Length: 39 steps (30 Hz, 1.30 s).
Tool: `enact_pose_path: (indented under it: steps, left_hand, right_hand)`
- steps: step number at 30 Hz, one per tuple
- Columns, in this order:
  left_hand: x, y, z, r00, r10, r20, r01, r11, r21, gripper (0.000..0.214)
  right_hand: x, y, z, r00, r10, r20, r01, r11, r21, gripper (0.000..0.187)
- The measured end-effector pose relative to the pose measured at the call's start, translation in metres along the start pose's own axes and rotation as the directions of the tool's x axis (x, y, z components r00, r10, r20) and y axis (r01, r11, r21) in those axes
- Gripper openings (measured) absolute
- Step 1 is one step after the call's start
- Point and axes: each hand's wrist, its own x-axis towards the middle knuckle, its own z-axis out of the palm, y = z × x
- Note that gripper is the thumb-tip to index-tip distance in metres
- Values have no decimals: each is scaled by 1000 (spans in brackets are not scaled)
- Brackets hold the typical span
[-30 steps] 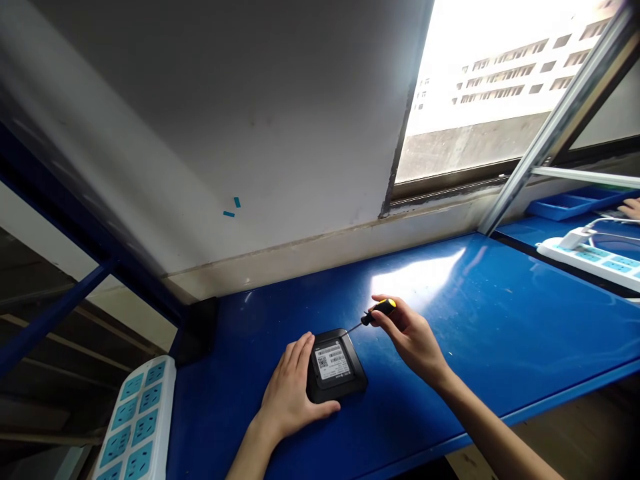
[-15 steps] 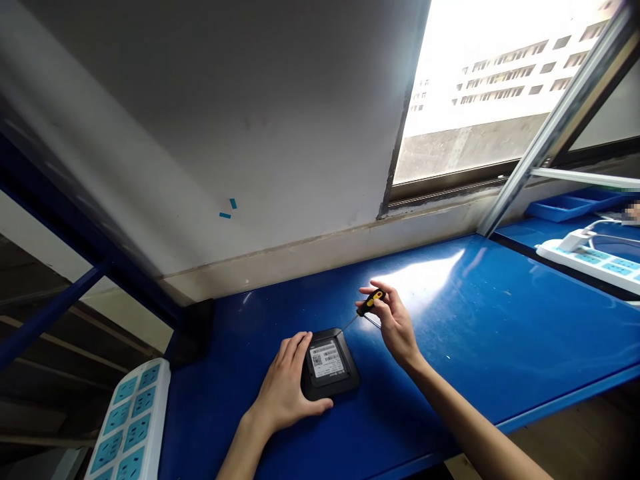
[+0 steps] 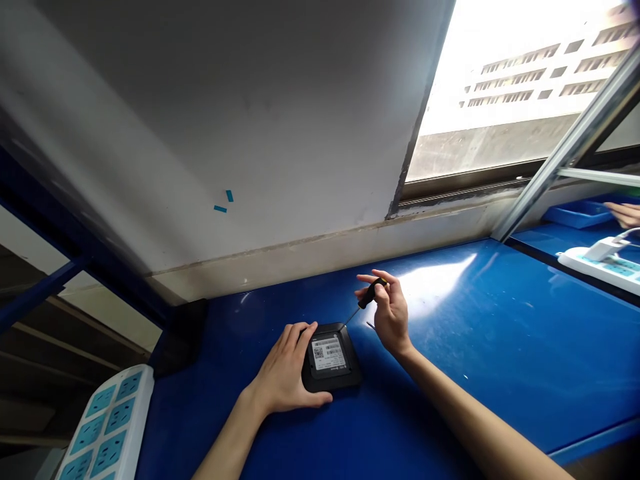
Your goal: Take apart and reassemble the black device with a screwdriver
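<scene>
A flat black square device lies on the blue tabletop, its face with a white printed label turned up. My left hand grips it from the left, fingers along the upper left edge and thumb by the near edge. In my right hand is a screwdriver with a black handle and a thin shaft. It slants down, its tip at the far right corner of the device; whether it sits in a screw is too small to tell. A second thin metal rod shows beside my right palm, its other end hidden.
A white power strip with blue sockets stands at the near left, with a dark block behind it. At the far right are another power strip with a plug, a blue tray and another person's hand.
The screwdriver handle has turned in my right fingers: its yellow patches faced me before and now it looks mostly black. My left hand stays on the device. The view has shifted slightly.
</scene>
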Motion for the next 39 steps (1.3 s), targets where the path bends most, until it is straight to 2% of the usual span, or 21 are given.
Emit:
enact_pose_path:
  steps: [3,7,10,17,20,22,25,29,39]
  left_hand:
    - [0,0,4,1000,9,-6,-9,1000,-10,120]
    - [-1,-1,7,1000,21,-21,-22,999,-38,119]
    - [-1,-4,9,999,22,-29,-24,997,-68,118]
    - [-1,-10,13,999,11,-38,-14,997,-81,117]
    - [-2,-9,14,997,34,-67,-38,997,-67,117]
    - [-3,-8,13,996,43,-72,-46,998,-36,115]
    - [-3,-6,11,997,45,-63,-45,999,-2,115]
    - [-5,-5,9,998,42,-51,-41,999,24,114]
    - [-7,-4,8,997,62,-50,-60,997,45,113]
  right_hand:
    - [-2,5,-4,999,-42,4,42,998,-45,35]
    - [-5,6,-7,993,-103,-58,94,984,-148,36]
    - [-7,4,-8,988,-127,-92,104,969,-225,33]
    - [-8,4,-12,986,-130,-104,91,944,-319,40]
    - [-7,2,-11,987,-124,-102,89,951,-295,40]
    - [-7,-1,-9,986,-134,-97,112,972,-206,37]
    - [-9,-5,-7,991,-132,-24,129,988,-85,30]
    - [-10,-6,-7,992,-115,43,118,991,-67,32]
    - [-6,2,-6,982,-185,-40,179,977,-114,33]
